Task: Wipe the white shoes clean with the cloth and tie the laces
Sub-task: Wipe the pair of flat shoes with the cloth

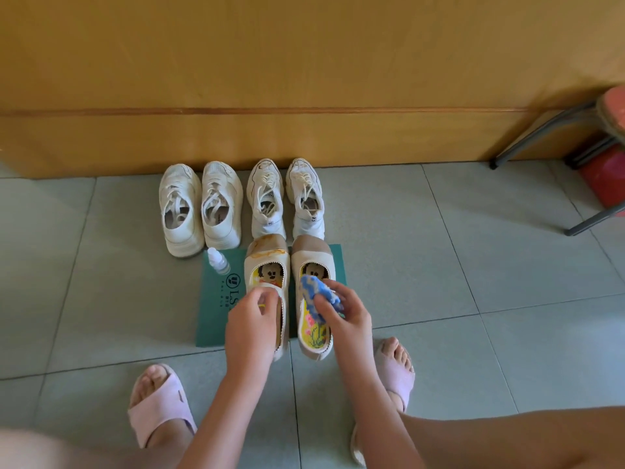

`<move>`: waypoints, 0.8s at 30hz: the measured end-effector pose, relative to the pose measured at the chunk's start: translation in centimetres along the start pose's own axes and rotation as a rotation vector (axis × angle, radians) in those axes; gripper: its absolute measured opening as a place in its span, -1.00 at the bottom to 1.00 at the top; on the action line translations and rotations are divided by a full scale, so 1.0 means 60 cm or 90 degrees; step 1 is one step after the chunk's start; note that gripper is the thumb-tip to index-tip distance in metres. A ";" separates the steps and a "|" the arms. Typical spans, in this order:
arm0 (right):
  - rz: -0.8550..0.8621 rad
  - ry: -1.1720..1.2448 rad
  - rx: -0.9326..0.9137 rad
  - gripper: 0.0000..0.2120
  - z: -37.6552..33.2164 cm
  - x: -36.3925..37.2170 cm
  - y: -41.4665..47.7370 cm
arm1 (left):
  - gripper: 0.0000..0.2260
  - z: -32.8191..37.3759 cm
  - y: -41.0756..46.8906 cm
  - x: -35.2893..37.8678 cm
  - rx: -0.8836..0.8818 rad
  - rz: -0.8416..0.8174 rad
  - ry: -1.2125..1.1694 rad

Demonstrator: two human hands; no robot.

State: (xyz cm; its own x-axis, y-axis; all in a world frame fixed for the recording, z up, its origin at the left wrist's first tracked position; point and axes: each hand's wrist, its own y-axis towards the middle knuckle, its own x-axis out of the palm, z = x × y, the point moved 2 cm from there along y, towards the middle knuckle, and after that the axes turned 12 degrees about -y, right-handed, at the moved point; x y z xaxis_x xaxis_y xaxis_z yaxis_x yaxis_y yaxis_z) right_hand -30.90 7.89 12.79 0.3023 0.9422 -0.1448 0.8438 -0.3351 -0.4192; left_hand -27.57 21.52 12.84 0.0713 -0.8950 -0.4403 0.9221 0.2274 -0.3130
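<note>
right hand (348, 314) grips cloth (318, 292); left hand (252, 319) grips beige shoe (267, 257); bottle (218, 262) on mat (216, 321)

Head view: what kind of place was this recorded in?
Probably indoors in a home, at floor level: a tiled floor, two pairs of white sneakers lined up against a wooden panel, and a metal-legged stool at the right.

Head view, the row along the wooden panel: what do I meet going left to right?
first white sneaker → second white sneaker → third white sneaker → fourth white sneaker → red stool
</note>
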 end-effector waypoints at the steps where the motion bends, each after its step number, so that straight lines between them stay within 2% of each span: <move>1: -0.008 -0.011 0.005 -0.82 -0.006 0.008 0.009 | -0.82 -0.005 0.009 -0.004 0.024 0.017 0.018; 4: -0.020 -0.052 0.005 -0.88 -0.021 0.022 0.037 | -0.68 -0.034 0.035 -0.005 0.045 0.036 0.078; 10: -0.011 -0.064 0.021 -0.93 -0.025 0.032 0.099 | -0.27 -0.072 0.075 0.007 -0.092 -0.004 0.068; 13: -0.023 -0.084 0.006 -0.95 -0.028 0.037 0.128 | -0.13 -0.069 0.089 0.022 -0.111 -0.015 0.092; 17: -0.037 -0.122 -0.008 -0.94 -0.032 0.049 0.153 | -0.13 -0.060 0.094 0.046 -0.111 -0.003 0.149; 24: -0.018 -0.223 -0.043 -0.90 -0.043 0.062 0.197 | -0.40 -0.083 0.097 0.036 -0.100 0.032 0.132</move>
State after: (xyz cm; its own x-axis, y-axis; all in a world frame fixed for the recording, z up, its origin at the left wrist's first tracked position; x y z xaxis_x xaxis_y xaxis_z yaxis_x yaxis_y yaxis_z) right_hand -18.63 7.42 9.58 0.1185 0.8915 -0.4373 0.8808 -0.2977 -0.3681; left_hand -23.92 22.80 5.86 0.0213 -0.7873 -0.6162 0.8478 0.3408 -0.4062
